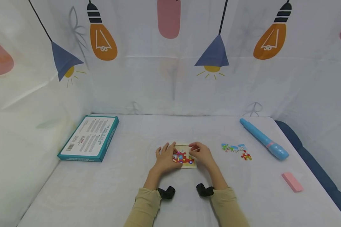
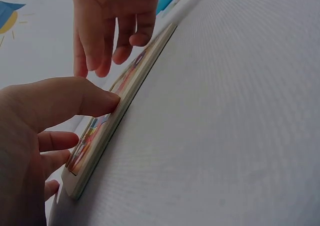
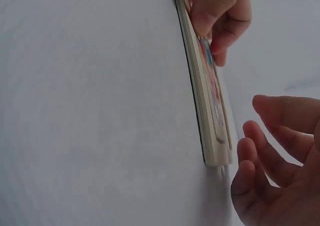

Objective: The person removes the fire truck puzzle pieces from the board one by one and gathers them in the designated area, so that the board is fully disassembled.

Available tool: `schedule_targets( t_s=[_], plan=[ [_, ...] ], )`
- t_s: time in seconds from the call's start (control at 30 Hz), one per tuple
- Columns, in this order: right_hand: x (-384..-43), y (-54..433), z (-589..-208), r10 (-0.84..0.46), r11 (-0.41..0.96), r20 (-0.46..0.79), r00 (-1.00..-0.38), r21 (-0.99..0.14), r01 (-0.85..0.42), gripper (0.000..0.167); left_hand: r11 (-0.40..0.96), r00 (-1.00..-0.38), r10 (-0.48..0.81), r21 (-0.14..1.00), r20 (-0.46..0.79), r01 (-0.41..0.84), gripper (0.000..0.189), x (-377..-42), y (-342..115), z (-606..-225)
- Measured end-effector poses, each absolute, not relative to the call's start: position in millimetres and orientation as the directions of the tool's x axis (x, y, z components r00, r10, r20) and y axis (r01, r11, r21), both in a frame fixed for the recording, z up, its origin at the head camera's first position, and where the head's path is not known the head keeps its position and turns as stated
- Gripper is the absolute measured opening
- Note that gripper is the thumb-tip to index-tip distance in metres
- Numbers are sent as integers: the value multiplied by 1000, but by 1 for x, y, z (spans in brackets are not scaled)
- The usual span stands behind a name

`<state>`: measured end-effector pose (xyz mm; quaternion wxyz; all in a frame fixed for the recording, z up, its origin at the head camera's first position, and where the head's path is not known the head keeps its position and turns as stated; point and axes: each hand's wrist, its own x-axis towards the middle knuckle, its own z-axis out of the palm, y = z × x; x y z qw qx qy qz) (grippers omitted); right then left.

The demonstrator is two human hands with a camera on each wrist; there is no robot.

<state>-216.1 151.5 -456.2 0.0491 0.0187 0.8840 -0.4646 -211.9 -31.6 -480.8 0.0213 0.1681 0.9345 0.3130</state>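
Observation:
A small wooden jigsaw puzzle (image 1: 192, 165) with a light frame and a red vehicle picture lies flat on the white table. My left hand (image 1: 166, 159) rests over its left side with spread fingers. In the left wrist view, its thumb (image 2: 95, 98) presses on the near frame edge. Over the puzzle's right side hovers my right hand (image 1: 203, 154); in the right wrist view its fingers (image 3: 270, 156) are loosely bent, with nothing visible between them. Several loose puzzle pieces (image 1: 234, 148) lie right of the board, one red and yellow piece (image 1: 246, 155) just below the others.
At the left lies a teal-edged box (image 1: 88, 135) with printed text. Toward the table's right edge are a blue tapered cylinder (image 1: 264, 138) and a pink block (image 1: 292, 182). Behind the table hangs a white curtain (image 1: 147, 85) printed with lamps.

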Motion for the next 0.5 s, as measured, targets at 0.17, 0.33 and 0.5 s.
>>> schedule_targets(
  t_s=[0.17,0.33,0.5],
  plan=[
    [-219,138,-457,-160,705,-91,-983,-708,-49,35,750,-938,341,583,65,314,46,-212,-32,-482],
    [-219,132,-457,-212,790,-85,-974,-601,-120,43,741,-932,354,586,74,328,45,-211,-33,-481],
    [-221,130,-455,-212,783,-70,-975,-609,-127,41,739,-931,354,585,85,334,45,-212,-33,-481]
  ],
)
